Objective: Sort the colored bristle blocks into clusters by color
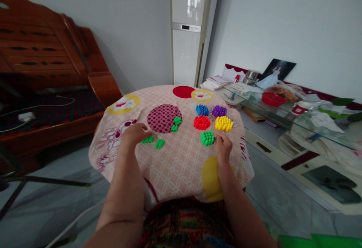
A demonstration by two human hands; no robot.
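A round table under a pink patterned cloth (175, 161) carries clusters of small plastic pegs: blue (202, 109), purple (219, 110), red (201, 122), yellow (223, 123) and green (207, 138). Loose green pieces lie further left (176, 123), (159, 143), (148, 139). My left hand (132, 135) rests palm down on the cloth, fingertips curled onto the leftmost green piece. My right hand (223, 147) sits just right of the green cluster, fingers pinched together close to its edge; what they pinch is too small to see.
A wooden bench (42, 63) with a cable and charger stands at the left. A tall white air conditioner (188, 29) stands behind the table. At the right, a cluttered glass shelf (283, 108) holds a red bowl (273, 99), papers and a photo.
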